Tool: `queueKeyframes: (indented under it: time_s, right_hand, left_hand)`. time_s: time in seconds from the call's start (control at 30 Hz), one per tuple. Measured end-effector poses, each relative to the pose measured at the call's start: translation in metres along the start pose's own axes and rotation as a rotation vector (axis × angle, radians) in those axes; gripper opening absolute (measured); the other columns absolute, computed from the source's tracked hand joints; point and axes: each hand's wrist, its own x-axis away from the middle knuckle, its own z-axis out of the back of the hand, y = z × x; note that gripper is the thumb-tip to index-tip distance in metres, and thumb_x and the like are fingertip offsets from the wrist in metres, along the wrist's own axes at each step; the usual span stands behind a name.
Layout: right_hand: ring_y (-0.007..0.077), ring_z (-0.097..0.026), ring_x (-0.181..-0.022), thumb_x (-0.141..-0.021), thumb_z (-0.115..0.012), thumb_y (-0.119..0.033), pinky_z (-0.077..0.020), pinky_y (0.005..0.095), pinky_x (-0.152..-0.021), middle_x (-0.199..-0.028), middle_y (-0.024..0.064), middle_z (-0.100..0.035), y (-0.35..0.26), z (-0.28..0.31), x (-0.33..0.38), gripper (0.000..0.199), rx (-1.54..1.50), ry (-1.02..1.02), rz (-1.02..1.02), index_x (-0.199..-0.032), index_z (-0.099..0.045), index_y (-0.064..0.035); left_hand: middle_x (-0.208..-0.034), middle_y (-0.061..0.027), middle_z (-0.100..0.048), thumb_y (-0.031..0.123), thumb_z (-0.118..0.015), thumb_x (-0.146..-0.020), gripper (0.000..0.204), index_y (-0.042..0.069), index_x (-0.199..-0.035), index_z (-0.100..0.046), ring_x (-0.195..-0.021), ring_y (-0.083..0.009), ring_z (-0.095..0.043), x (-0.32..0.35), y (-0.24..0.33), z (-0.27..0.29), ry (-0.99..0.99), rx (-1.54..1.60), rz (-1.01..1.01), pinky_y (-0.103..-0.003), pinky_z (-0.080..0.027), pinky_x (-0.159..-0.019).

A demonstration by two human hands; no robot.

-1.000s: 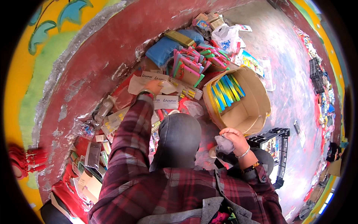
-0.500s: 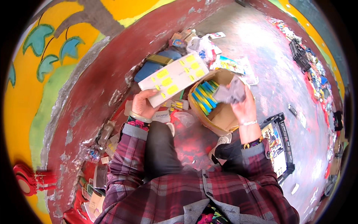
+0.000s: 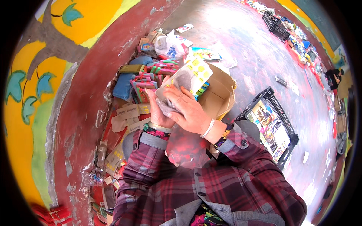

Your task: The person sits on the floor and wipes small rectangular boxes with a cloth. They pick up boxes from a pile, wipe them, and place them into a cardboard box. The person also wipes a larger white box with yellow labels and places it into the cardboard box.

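Card pack: a flat white pack (image 3: 193, 73) with yellow patches was held low over the cardboard box's near edge; half a second before it had been lifted higher.
Grey cloth: it (image 3: 177, 84) lay against the pack's face, moved there from above the box.
Right hand: it (image 3: 186, 109) had crossed over, fingers together, pressing the cloth flat.
Left hand: it (image 3: 157, 111) gripped the pack's lower end from beneath, fingers curled around it.
Cardboard box: open (image 3: 218, 98), on the floor.
Black crate: it (image 3: 269, 122) stood just beside the box.
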Motion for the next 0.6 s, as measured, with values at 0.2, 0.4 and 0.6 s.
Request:
queueKeyframes:
  time_s: [0.2,0.4,0.6]
  right_hand:
    - [0.0383,-0.034,-0.127,-0.084,-0.054,-0.035,-0.0235,0.0521,-0.104,-0.132,0.0175,-0.042,0.024,0.018,-0.016,0.050,0.327,0.078,0.030,-0.126,-0.047,-0.0090]
    - [0.0380,-0.034,-0.127,-0.085,-0.054,-0.033,-0.0234,0.0502,-0.105,-0.130,0.0193,-0.044,0.081,0.049,-0.017,0.047,0.453,0.314,-0.251,-0.125,-0.047,-0.0086]
    - [0.0364,-0.033,-0.128,-0.085,-0.054,-0.024,-0.0253,0.0486,-0.103,-0.133,0.0183,-0.041,0.045,0.027,-0.011,0.047,0.230,0.231,-0.071,-0.128,-0.043,-0.0069]
  left_hand:
    - [-0.139,-0.0080,-0.037,0.063,-0.040,-0.085,0.075,0.013,-0.139,-0.029,-0.125,-0.0260,-0.040,-0.002,-0.010,0.000,-0.010,-0.127,0.021,-0.044,-0.037,-0.100]
    - [-0.138,-0.0090,-0.037,0.056,-0.049,-0.086,0.068,0.019,-0.139,-0.028,-0.121,-0.0327,-0.044,0.000,-0.008,-0.005,-0.029,-0.313,0.063,-0.053,-0.048,-0.088]
    - [-0.138,-0.0080,-0.037,0.061,-0.046,-0.083,0.074,0.017,-0.140,-0.027,-0.123,-0.0278,-0.043,-0.005,-0.007,0.003,-0.092,-0.202,0.069,-0.049,-0.046,-0.091]
